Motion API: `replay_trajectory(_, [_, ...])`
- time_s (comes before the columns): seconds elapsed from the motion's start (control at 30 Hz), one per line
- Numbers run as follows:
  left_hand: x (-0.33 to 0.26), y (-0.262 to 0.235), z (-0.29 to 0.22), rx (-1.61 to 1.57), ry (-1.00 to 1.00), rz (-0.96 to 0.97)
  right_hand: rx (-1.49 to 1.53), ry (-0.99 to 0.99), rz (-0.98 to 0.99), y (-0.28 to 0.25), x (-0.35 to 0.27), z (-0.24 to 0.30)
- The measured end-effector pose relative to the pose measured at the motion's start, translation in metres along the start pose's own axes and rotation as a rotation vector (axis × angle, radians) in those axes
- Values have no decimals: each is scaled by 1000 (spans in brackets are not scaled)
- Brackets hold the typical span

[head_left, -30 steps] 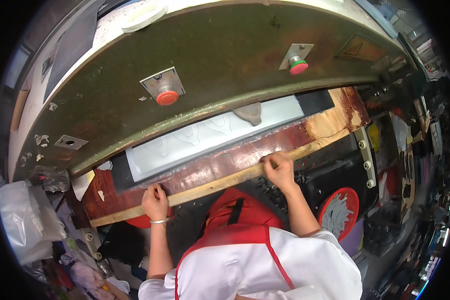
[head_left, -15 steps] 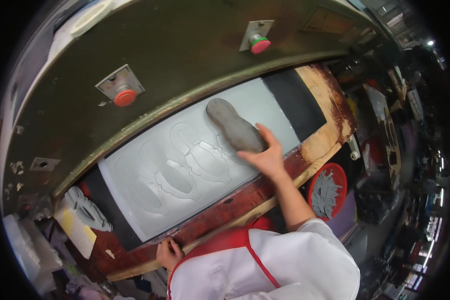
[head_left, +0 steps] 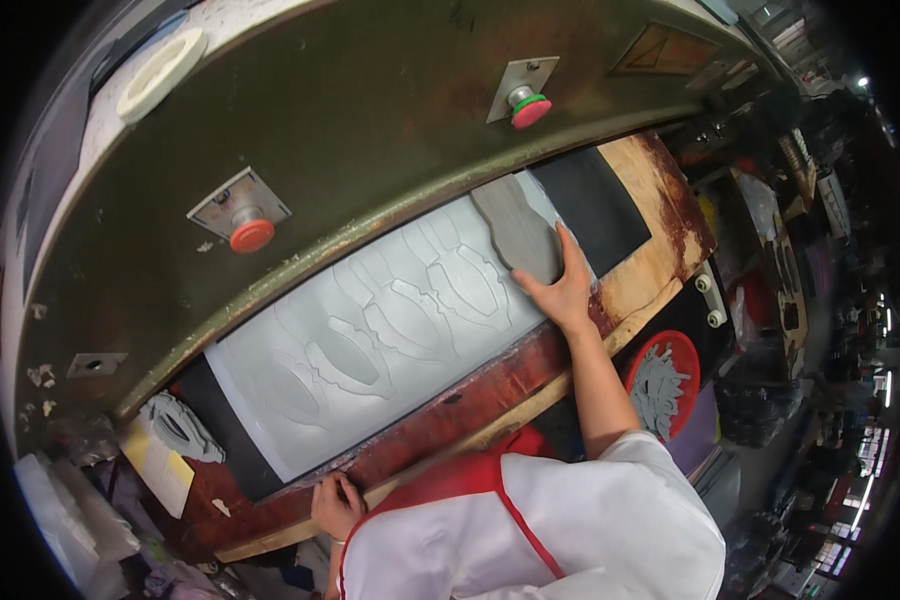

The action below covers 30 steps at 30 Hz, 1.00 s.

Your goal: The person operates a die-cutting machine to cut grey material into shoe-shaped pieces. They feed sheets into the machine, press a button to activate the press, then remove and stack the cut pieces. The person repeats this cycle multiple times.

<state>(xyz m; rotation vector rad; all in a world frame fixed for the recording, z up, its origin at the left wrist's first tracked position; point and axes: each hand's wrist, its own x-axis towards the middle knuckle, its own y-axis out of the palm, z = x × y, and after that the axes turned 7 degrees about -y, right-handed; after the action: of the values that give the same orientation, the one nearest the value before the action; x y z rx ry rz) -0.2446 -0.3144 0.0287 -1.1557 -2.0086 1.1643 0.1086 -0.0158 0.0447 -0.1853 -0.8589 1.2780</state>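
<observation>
Right fingers: the right hand [head_left: 560, 285] is lying spread and flat, fingers [head_left: 567, 248] open, pressing on the lower end of a grey sole-shaped cutting die [head_left: 518, 232]; nothing is being gripped.
Left fingers: the left hand [head_left: 336, 503] is curling closed over the front wooden edge [head_left: 470, 440] of the desk, holding on to it.
Cutting die: it is lying flat at the far right end of the pale grey sheet [head_left: 370, 340], its upper end reaching under the lip of the press head.
Sheet: it is stretching across the press bed, already marked with a row of sole-shaped outlines to the left of the die; a black mat [head_left: 600, 200] is showing beyond its right end.
Press head: the big olive-green beam [head_left: 320, 110] is hanging over the sheet, carrying two red push buttons [head_left: 251, 235] [head_left: 530, 110], one on each side.
Surroundings: a red round bin of grey cut scraps [head_left: 662, 385] is standing just right of the person's right arm; a cut-out offcut [head_left: 175, 428] is lying at the left end of the desk.
Step in hand: by the look of it, the die is being positioned on an uncut patch of sheet.
Next move calls for: likely both hands clear of the bed and up on the two buttons.
</observation>
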Motion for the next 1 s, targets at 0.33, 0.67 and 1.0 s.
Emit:
replay_trajectory(0.33, [128, 8, -2, -3, 95, -164, -194, -301, -300, 74, 163, 95])
replay_trajectory(0.67, [194, 0, -4, -4, 54, -226, -72, -249, -232, 79, 137, 72])
replay_trajectory(1.0, [176, 22, 12, -28, 83, -303, 124, -182, 141, 88, -12, 49])
